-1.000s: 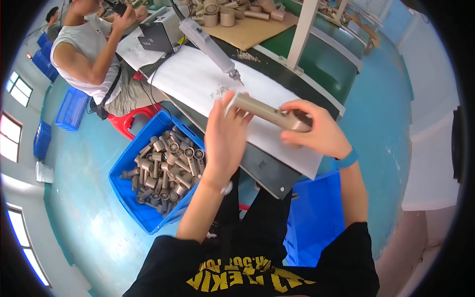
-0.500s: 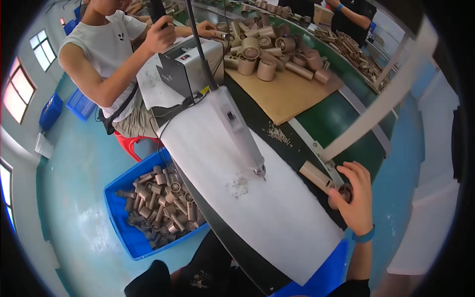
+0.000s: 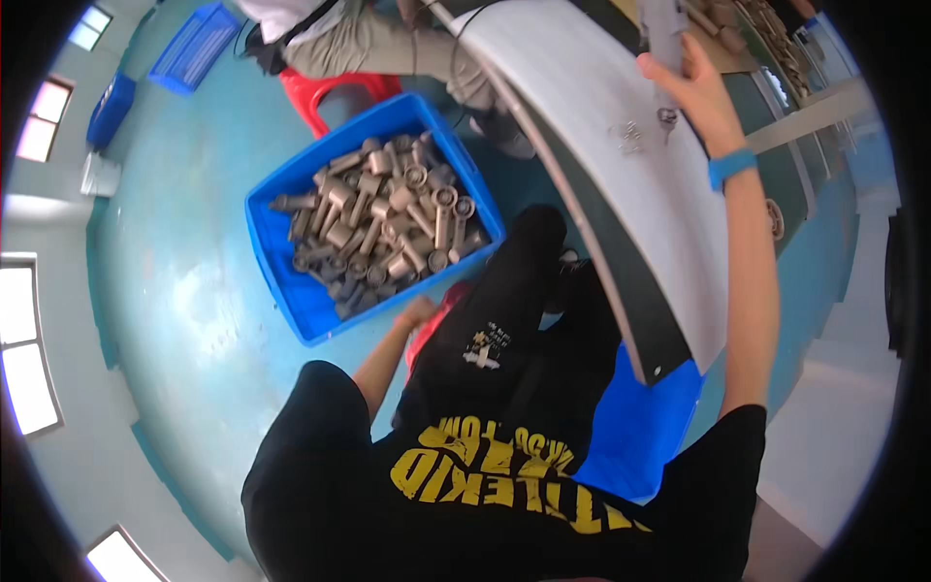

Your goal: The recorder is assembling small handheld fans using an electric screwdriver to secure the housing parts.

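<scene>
My right hand (image 3: 705,95) is closed around a grey electric screwdriver (image 3: 665,44), whose tip points down over the white sheet (image 3: 621,87) on the bench. A round brown fan housing (image 3: 774,219) shows beside my right forearm, on the far right side of the bench. Low at my left side, my left hand (image 3: 419,310) is closed on the edge of a red stool (image 3: 438,315) beneath me. Its fingers are small and partly hidden. Close by stands a blue crate (image 3: 291,291) heaped with brown fan housings (image 3: 378,213).
A second blue bin (image 3: 645,427) is under the bench's near end, by my leg. Another person (image 3: 364,44) sits on a red stool (image 3: 310,97) beyond the crate. Blue crates (image 3: 197,47) and a white bucket (image 3: 100,175) stand on the floor at the left. A pale bar (image 3: 815,114) crosses at the right.
My view has swung down and left. My right hand has let go of the fan housing and taken hold of the screwdriver. My left hand has come into view at the stool.
</scene>
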